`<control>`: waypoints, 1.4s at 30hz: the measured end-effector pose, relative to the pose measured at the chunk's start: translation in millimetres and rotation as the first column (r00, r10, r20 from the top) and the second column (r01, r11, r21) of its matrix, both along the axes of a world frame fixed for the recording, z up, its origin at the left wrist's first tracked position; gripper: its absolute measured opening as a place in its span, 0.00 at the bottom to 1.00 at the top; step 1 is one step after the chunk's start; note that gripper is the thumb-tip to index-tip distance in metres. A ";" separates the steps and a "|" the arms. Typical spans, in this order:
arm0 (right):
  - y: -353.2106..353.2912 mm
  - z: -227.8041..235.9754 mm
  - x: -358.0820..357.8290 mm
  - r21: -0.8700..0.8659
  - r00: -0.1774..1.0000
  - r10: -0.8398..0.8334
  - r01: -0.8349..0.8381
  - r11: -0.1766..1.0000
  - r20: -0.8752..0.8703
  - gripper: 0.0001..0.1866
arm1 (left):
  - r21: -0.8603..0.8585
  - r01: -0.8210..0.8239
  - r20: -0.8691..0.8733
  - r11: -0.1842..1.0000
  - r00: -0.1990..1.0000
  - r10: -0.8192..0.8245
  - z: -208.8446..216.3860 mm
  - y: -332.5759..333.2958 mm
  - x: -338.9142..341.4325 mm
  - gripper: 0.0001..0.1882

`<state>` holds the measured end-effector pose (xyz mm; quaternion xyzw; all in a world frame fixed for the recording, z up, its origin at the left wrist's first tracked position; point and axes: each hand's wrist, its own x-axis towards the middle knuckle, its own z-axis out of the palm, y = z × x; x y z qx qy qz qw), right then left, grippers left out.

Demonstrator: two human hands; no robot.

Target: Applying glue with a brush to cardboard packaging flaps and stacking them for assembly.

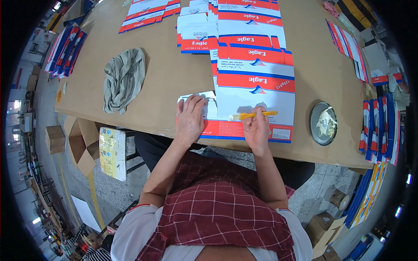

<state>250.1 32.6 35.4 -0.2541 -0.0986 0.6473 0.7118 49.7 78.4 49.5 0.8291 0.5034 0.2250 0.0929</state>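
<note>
My right hand (256,130) holds a brush by its yellow handle (267,113). The brush's pale bristles point left, over the front part of a flat white, red and blue carton sheet (257,102). My left hand (190,119) lies palm down, fingers stretched forward, on a smaller carton piece (210,108) beside the sheet's left edge. More carton sheets (250,30) overlap in a long row reaching away from me. To the right sits a round dish (323,123) with a whitish paste in it.
A crumpled grey-green cloth (124,80) lies on the brown table (165,71), left of the cartons. Folded cartons (65,50) are stacked at the far left, with others (379,126) at the right edge. An open cardboard box (82,143) and a stool (112,153) stand on the floor at left.
</note>
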 end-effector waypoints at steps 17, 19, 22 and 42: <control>-3.7 1.4 -22.0 0.060 0.747 0.019 -0.080 0.995 0.664 0.05 | 0.222 0.005 0.221 0.975 0.974 -0.056 -17.6 -3.4 -13.6 0.11; -3.3 2.7 -24.9 0.054 0.726 0.027 -0.088 0.995 0.688 0.04 | 0.228 0.013 0.220 0.974 0.973 -0.064 -17.7 -4.1 -13.5 0.11; -2.8 3.9 -27.1 0.039 0.705 0.048 -0.107 0.994 0.708 0.06 | 0.230 0.007 0.203 0.973 0.978 -0.055 -17.6 -5.0 -13.7 0.11; -3.3 4.6 -33.1 0.063 0.647 -0.007 -0.064 0.996 0.763 0.05 | 0.236 0.006 0.221 0.972 0.974 -0.059 -19.8 -5.9 -14.2 0.09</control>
